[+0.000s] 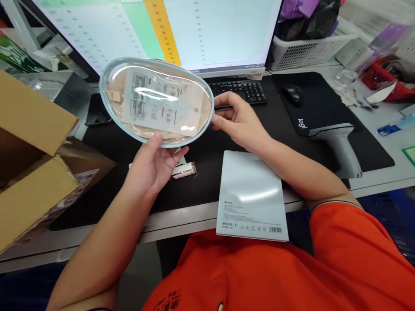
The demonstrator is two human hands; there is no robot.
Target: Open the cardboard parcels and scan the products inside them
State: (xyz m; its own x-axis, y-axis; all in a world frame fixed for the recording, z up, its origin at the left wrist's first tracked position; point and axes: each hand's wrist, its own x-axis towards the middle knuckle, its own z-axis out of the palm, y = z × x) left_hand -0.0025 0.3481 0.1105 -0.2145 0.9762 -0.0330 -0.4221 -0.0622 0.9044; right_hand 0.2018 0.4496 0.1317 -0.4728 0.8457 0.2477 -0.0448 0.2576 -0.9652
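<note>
A clear oval pouch (113,116) with pale blue edging is held up in front of the monitor. Inside it show a printed white card (191,110) and beige contents I cannot make out. My left hand (152,166) grips the pouch's lower edge, thumb on the front and fingers behind. At the right end, my right hand (240,121) pinches the rim between thumb and fingers. Below my right forearm, a flat pale grey box (251,190) with printed text and a barcode lies over the desk's front edge. A small white and gold packet (184,169) lies beside my left hand.
An open cardboard box (84,160) stands at the left. Behind the pouch are the monitor (223,30) and keyboard (254,92). To the right are a mouse (292,93), a barcode scanner (340,144), a white basket (304,52) and a red tray (376,84).
</note>
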